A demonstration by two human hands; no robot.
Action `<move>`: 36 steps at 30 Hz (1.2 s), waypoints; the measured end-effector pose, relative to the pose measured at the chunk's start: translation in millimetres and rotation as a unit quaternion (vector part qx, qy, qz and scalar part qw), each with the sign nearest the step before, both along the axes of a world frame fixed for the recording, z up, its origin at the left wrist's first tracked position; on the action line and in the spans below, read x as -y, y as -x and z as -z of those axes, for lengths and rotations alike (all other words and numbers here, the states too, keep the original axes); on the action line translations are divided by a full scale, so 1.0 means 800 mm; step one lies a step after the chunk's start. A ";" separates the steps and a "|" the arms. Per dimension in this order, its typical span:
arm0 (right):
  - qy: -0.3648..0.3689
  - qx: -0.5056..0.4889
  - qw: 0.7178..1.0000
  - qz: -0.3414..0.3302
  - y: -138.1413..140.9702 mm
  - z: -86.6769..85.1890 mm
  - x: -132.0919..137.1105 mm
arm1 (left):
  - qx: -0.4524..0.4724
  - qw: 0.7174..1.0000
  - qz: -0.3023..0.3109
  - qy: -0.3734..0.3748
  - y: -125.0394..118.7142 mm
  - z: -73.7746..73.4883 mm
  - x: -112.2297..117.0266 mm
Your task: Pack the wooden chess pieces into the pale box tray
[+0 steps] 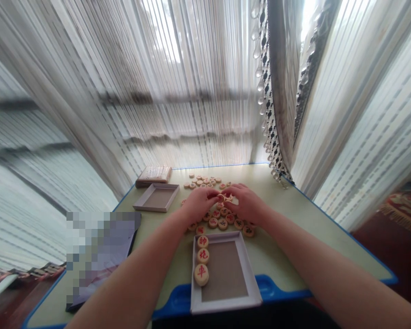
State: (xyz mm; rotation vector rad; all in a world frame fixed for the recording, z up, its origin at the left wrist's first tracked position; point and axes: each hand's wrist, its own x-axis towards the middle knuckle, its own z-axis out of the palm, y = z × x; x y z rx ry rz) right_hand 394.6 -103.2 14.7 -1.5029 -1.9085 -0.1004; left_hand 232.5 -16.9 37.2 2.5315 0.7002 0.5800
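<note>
Head view: left hand (199,204) and right hand (245,204) meet fingertip to fingertip, both pinched narrow on one chess piece (221,197), just above the loose pieces (222,222) on the table (294,228). The near tray (243,278) has three pieces (202,257) along its left wall.

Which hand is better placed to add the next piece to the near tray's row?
Probably the left hand: it meets the right hand over the pile, but the near tray's three pieces line its left wall.
</note>
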 end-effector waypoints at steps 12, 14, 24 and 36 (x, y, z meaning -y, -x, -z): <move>-0.013 -0.006 1.000 0.008 -0.002 0.002 -0.002 | 0.065 0.995 0.008 0.071 -0.003 0.003 0.002; -0.012 -0.007 1.000 0.005 -0.003 0.003 -0.001 | 0.078 0.992 0.005 0.099 -0.004 0.005 -0.001; -0.026 -0.035 0.999 -0.022 -0.002 0.001 0.000 | 0.129 0.965 0.018 0.229 -0.004 0.006 -0.004; -0.020 -0.024 0.999 -0.028 0.003 -0.005 0.004 | 0.087 0.971 0.060 0.216 0.006 0.001 -0.011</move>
